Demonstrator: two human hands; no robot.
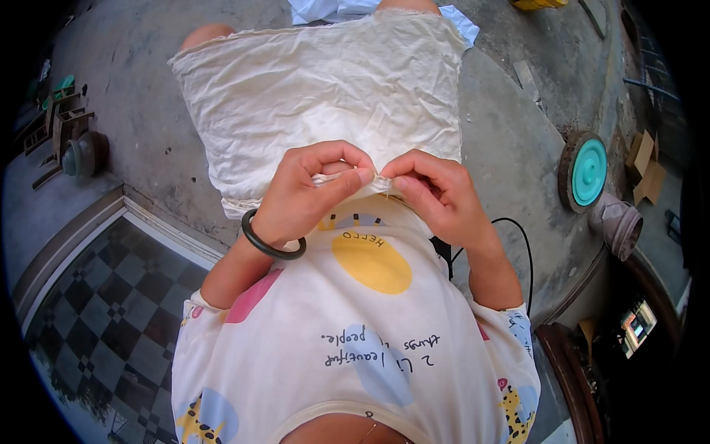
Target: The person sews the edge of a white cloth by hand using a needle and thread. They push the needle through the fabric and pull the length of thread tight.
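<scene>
A creased off-white cloth (pixel 318 96) with frayed edges lies spread across my lap, reaching over my knees. My left hand (pixel 310 181), with a dark bangle on its wrist, pinches the cloth's near edge between thumb and fingers. Close beside it, my right hand (pixel 436 192) pinches the same edge, thumb against forefinger. The fingertips of both hands almost meet at a small gathered fold of the cloth. A short thread-like strand hangs under the fold; whether a needle is between my fingers is too small to make out.
Pale blue-white fabric (pixel 325 10) lies past my knees. To the right stand a round container with a turquoise lid (pixel 589 172), a grey pot (pixel 617 226) and an open cardboard box (pixel 647 169). Wooden stools (pixel 61 129) and a dark pot (pixel 85 154) are on the left. A black cable (pixel 529 255) loops beside my right arm.
</scene>
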